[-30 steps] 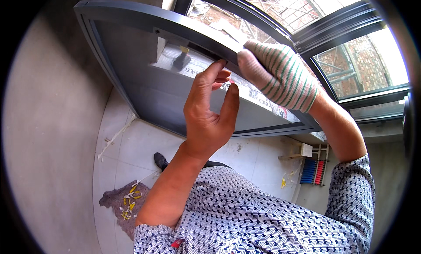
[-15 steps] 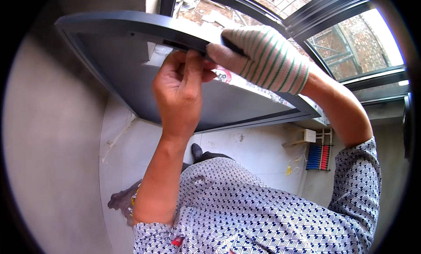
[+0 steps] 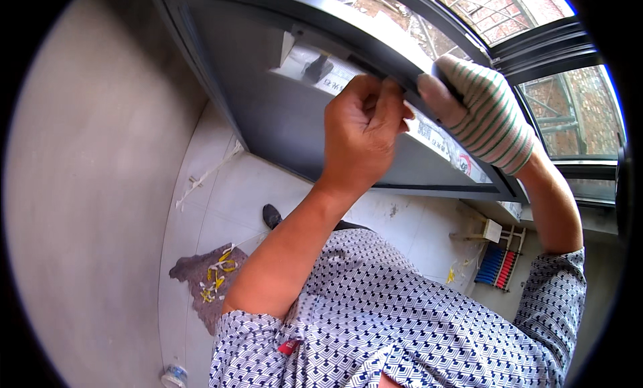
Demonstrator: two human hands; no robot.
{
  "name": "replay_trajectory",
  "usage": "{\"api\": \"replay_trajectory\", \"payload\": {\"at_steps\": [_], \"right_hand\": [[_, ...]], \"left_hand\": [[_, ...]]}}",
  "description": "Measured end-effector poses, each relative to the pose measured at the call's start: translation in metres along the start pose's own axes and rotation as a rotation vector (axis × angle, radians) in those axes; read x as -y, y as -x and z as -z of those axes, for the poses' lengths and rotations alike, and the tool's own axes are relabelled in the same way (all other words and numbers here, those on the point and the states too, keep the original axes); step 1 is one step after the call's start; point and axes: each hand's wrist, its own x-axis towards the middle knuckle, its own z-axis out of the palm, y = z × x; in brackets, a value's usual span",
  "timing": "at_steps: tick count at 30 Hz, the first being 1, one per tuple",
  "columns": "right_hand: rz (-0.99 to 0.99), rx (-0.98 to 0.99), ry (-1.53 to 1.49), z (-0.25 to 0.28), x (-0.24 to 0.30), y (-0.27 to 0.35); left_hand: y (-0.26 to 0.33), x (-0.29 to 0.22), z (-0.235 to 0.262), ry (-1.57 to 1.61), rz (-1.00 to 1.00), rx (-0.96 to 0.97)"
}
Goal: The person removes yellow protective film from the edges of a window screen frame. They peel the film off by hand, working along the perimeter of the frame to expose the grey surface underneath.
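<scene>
A dark-grey framed window sash (image 3: 201,73) with a grey pane stands at a slant in front of me, its upper rail running down to the right. My left hand (image 3: 365,127), bare, is closed with thumb and fingers pinched at the inner edge of this rail. Whatever lies between those fingertips is hidden. Farther right along the same rail, my right hand (image 3: 479,110) wears a white glove with green stripes. Its thumb rests near the rail's edge and its fingers curl over the far side. A small dark piece shows between thumb and fingers, too hidden to name.
Behind the sash is the fixed window frame (image 3: 546,56), with brickwork and scaffolding outside. A plain wall (image 3: 87,187) rises at left. On the tiled floor lie a brown cloth (image 3: 201,271) with yellow scraps and, at right, a rack of blue and red pieces (image 3: 497,267).
My view has shifted, so sash and hands appear farther right. Both hands stay at the rail, the left still pinched. More of the brown cloth now shows.
</scene>
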Motion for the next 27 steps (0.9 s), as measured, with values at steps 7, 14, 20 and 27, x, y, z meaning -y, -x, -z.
{"api": "replay_trajectory", "payload": {"at_steps": [7,14,20,27], "right_hand": [[-0.073,0.079,0.045,0.013,0.002,-0.002],[0.007,0.017,0.057,0.011,-0.012,-0.008],[-0.004,0.017,0.092,0.005,-0.017,-0.012],[-0.004,0.016,0.125,0.001,-0.023,-0.016]], "left_hand": [[0.001,0.002,0.001,0.002,-0.032,0.032],[0.014,-0.004,0.006,0.025,-0.068,0.047],[0.023,-0.021,0.015,-0.001,0.003,-0.003],[0.029,-0.028,0.003,-0.061,-0.001,-0.068]]}}
